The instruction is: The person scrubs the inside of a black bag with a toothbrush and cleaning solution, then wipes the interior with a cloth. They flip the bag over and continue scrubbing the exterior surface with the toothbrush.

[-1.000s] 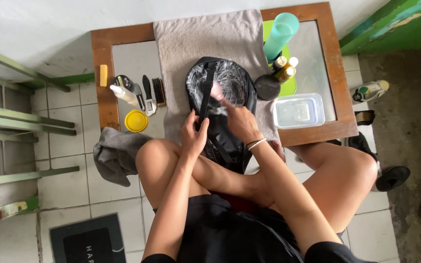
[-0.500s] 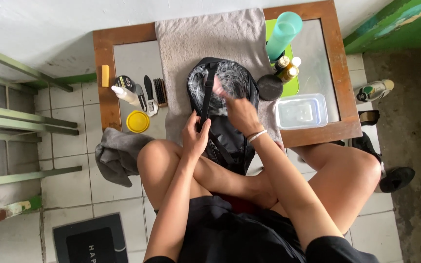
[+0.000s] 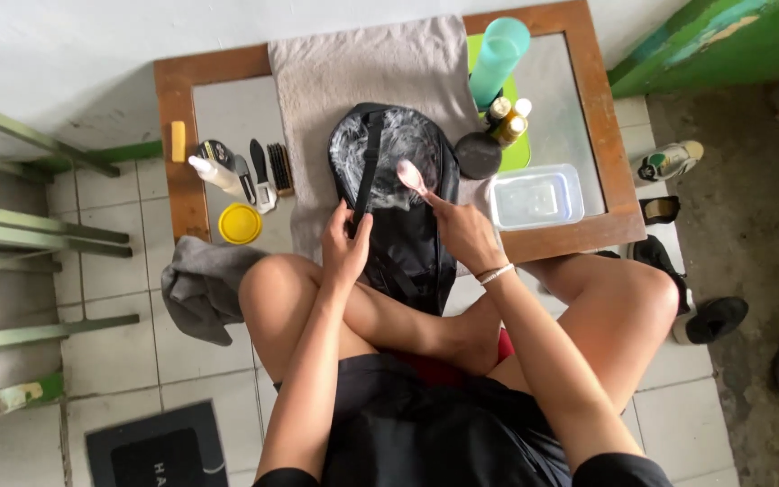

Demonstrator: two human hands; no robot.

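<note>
Here, I judge black bag [image 3: 403,225] soft, floppy, soapy-slick; left hand [image 3: 346,248] fingers pin strap; right hand [image 3: 463,233] pinches, probably, pink brush [image 3: 410,176].

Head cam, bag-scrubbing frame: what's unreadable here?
- Black bag, lower end: hidden behind the left hand and knees.
- Brush: handle buried in the right hand; bristles too small.
- Small bottles: partly behind the teal tumbler.
- Clear tub: contents indistinct.
</note>
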